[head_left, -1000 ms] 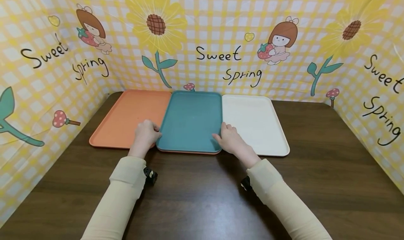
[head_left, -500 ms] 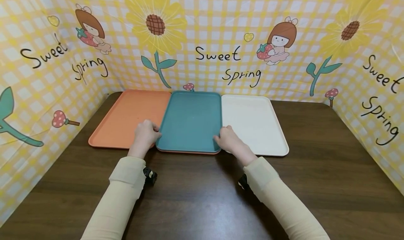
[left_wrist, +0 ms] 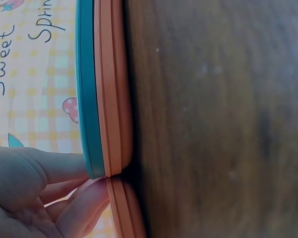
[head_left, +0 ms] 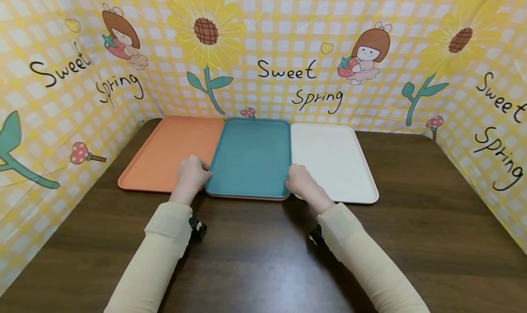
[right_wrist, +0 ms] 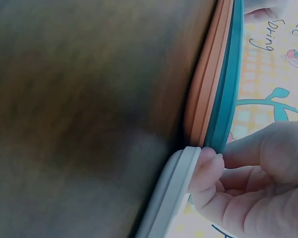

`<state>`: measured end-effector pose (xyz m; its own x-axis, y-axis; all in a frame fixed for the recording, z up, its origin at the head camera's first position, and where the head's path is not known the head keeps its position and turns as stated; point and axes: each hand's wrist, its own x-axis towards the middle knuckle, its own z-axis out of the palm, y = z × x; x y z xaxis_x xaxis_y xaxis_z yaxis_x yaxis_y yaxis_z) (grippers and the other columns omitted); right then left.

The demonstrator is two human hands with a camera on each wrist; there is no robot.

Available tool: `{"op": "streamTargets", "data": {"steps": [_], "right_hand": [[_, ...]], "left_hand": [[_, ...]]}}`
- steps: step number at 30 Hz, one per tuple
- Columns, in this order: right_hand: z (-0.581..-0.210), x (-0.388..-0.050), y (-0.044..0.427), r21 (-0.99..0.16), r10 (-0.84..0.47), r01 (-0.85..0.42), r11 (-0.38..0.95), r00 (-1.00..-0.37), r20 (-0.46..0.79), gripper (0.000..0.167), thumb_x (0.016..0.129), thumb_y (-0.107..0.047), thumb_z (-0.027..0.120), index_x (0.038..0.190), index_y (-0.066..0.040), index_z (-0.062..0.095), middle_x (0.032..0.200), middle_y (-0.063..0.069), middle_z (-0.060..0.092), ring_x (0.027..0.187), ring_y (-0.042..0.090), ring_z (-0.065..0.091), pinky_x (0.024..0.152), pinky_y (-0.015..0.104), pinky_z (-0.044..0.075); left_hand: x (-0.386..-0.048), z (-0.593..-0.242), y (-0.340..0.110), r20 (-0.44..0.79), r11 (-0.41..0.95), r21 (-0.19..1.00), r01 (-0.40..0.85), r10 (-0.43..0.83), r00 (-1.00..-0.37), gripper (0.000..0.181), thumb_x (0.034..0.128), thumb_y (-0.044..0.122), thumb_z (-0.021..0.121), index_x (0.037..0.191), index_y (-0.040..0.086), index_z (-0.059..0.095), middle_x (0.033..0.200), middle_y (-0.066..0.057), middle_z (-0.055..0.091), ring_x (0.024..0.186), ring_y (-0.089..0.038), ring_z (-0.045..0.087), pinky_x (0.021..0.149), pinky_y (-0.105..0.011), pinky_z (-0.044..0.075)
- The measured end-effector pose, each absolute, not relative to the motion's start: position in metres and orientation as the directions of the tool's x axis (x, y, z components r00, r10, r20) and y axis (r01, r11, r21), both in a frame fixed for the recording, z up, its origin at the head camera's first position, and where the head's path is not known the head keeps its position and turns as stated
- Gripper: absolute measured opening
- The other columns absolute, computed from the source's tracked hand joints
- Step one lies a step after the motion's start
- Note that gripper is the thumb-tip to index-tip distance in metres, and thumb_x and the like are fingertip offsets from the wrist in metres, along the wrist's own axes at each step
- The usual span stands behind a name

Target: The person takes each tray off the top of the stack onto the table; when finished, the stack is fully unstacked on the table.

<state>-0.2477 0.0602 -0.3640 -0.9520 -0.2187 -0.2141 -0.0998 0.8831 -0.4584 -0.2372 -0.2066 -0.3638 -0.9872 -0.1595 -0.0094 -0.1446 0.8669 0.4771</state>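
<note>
The teal tray (head_left: 250,157) lies flat on a lower orange tray (left_wrist: 113,99), its long axis running away from the person. The left hand (head_left: 191,173) pinches its left rim near the front corner; the right hand (head_left: 301,180) pinches its right rim. A second orange tray (head_left: 173,148) adjoins its left side, a white tray (head_left: 331,159) its right. Cloth (head_left: 271,34) stands just behind it; table (head_left: 255,258) stretches in front.

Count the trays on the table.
4 visible: an orange tray at left, a teal tray in the middle, a second orange tray beneath it, and a white tray at right. More could be hidden underneath.
</note>
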Motion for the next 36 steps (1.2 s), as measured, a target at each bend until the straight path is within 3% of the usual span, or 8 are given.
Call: {"op": "streamTargets", "data": {"steps": [9, 13, 16, 18, 20, 27, 31, 36], "right_hand": [[-0.363, -0.245, 0.062, -0.507, -0.216, -0.106, 0.855, -0.963, -0.162, 0.04, 0.092, 0.004, 0.039, 0.06, -0.016, 0.025, 0.055, -0.002, 0.022, 0.052, 0.013, 0.024, 0.048, 0.024, 0.028], [-0.361, -0.243, 0.063, -0.563, -0.2, -0.082, 0.822, -0.968, -0.151, 0.036, 0.094, 0.001, 0.038, 0.062, -0.014, 0.03, 0.057, 0.003, 0.035, 0.046, 0.013, 0.044, 0.047, 0.023, 0.04], [-0.36, -0.242, 0.063, -0.642, -0.189, -0.043, 0.765, -0.969, -0.161, 0.026, 0.094, 0.0, 0.037, 0.069, -0.007, 0.039, 0.074, 0.017, 0.053, 0.051, 0.022, 0.063, 0.048, 0.026, 0.052], [-0.361, -0.243, 0.065, -0.707, -0.179, 0.0, 0.707, -0.967, -0.18, 0.022, 0.092, 0.001, 0.037, 0.072, -0.004, 0.042, 0.086, 0.025, 0.056, 0.055, 0.027, 0.067, 0.05, 0.028, 0.055], [-0.362, -0.245, 0.069, -0.762, -0.17, 0.049, 0.646, -0.964, -0.206, 0.021, 0.09, 0.002, 0.038, 0.069, -0.003, 0.042, 0.087, 0.028, 0.057, 0.054, 0.026, 0.067, 0.053, 0.029, 0.056], [-0.364, -0.251, 0.08, -0.884, -0.218, 0.258, 0.389, -0.907, -0.36, 0.028, 0.089, 0.003, 0.05, 0.064, -0.004, 0.041, 0.063, 0.013, 0.058, 0.048, 0.014, 0.064, 0.063, 0.031, 0.058], [-0.365, -0.252, 0.082, -0.879, -0.219, 0.263, 0.397, -0.903, -0.369, 0.038, 0.087, 0.001, 0.06, 0.059, -0.009, 0.035, 0.063, 0.01, 0.062, 0.05, 0.013, 0.065, 0.064, 0.032, 0.058], [-0.364, -0.253, 0.083, -0.873, -0.21, 0.278, 0.401, -0.899, -0.383, 0.042, 0.087, 0.0, 0.06, 0.058, -0.01, 0.031, 0.061, 0.009, 0.06, 0.049, 0.013, 0.064, 0.061, 0.028, 0.058]], "left_hand": [[-0.239, -0.364, -0.207, -0.014, 0.865, 0.484, -0.128, -0.139, -0.99, 0.025, 0.0851, 0.009, 0.064, 0.106, -0.004, 0.07, 0.112, -0.024, 0.066, 0.106, -0.039, 0.06, 0.088, -0.05, 0.05], [-0.238, -0.363, -0.208, -0.014, 0.868, 0.48, -0.129, -0.14, -0.99, 0.025, 0.0853, 0.009, 0.064, 0.106, -0.004, 0.07, 0.113, -0.024, 0.065, 0.106, -0.038, 0.06, 0.088, -0.05, 0.05], [-0.237, -0.363, -0.208, -0.007, 0.87, 0.477, -0.126, -0.14, -0.99, 0.025, 0.0852, 0.009, 0.064, 0.105, -0.004, 0.07, 0.112, -0.024, 0.066, 0.105, -0.038, 0.06, 0.088, -0.049, 0.05], [-0.237, -0.364, -0.208, -0.002, 0.872, 0.475, -0.122, -0.137, -0.991, 0.024, 0.0852, 0.009, 0.065, 0.105, -0.003, 0.07, 0.111, -0.023, 0.066, 0.105, -0.038, 0.061, 0.088, -0.049, 0.05], [-0.237, -0.365, -0.208, -0.001, 0.872, 0.474, -0.119, -0.135, -0.991, 0.024, 0.0852, 0.01, 0.065, 0.105, -0.003, 0.071, 0.111, -0.023, 0.067, 0.104, -0.038, 0.061, 0.088, -0.049, 0.05], [-0.237, -0.364, -0.211, -0.01, 0.864, 0.489, -0.12, -0.132, -0.991, 0.023, 0.0853, 0.01, 0.065, 0.103, -0.002, 0.072, 0.112, -0.024, 0.066, 0.105, -0.038, 0.061, 0.088, -0.049, 0.051], [-0.237, -0.367, -0.212, -0.019, 0.856, 0.502, -0.124, -0.132, -0.991, 0.024, 0.0855, 0.01, 0.065, 0.106, -0.002, 0.071, 0.112, -0.024, 0.066, 0.105, -0.037, 0.061, 0.087, -0.048, 0.051], [-0.239, -0.368, -0.213, -0.02, 0.86, 0.497, -0.12, -0.127, -0.992, 0.026, 0.0856, 0.011, 0.065, 0.108, -0.001, 0.07, 0.114, -0.023, 0.066, 0.108, -0.038, 0.059, 0.089, -0.049, 0.05]]}}
